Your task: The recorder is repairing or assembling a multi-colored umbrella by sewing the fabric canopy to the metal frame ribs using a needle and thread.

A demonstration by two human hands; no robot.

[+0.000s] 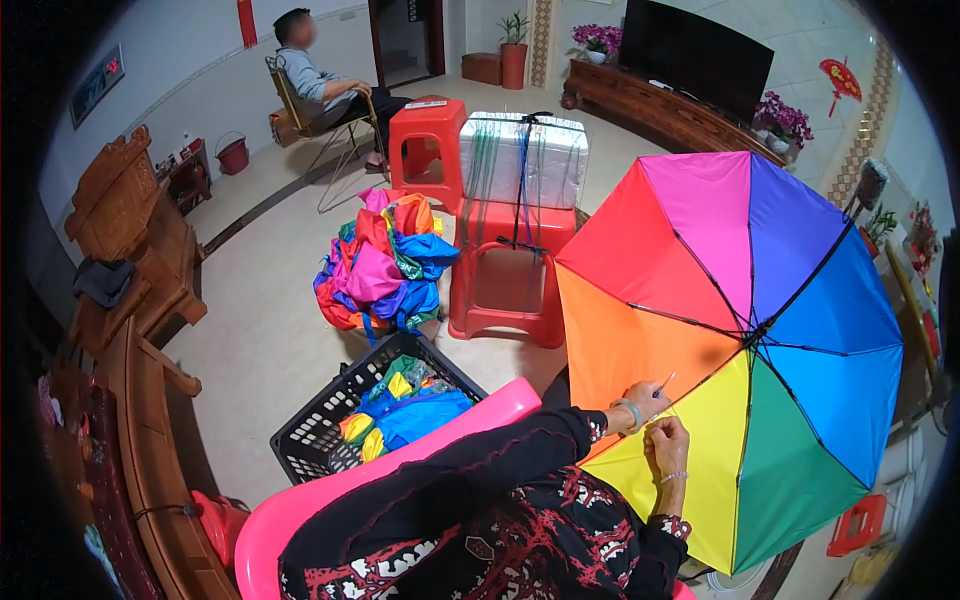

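A rainbow-coloured umbrella (pixel 810 400) stands open on my right, its inside with black ribs facing me. Its dark shaft points to the upper right and ends in a handle (pixel 872 185). Over the orange and yellow panels, my left hand (pixel 638 405) is closed on a slim pointed tool (pixel 660 391) with a blue part. Just below it, close to the canopy, my right hand (pixel 668 447) pinches with fingertips pressed together. Whatever lies between those fingers is too small to make out; it may be a fine thread.
A black plastic crate (pixel 300 440) holding coloured fabric is left of my pink chair (pixel 270 520). Beyond it sits a heap of coloured cloth (pixel 375 270). Red stools (pixel 505 315) stand ahead, one bearing a white foam box (pixel 560 150) with hanging cords. A person (pixel 325 90) sits farther back.
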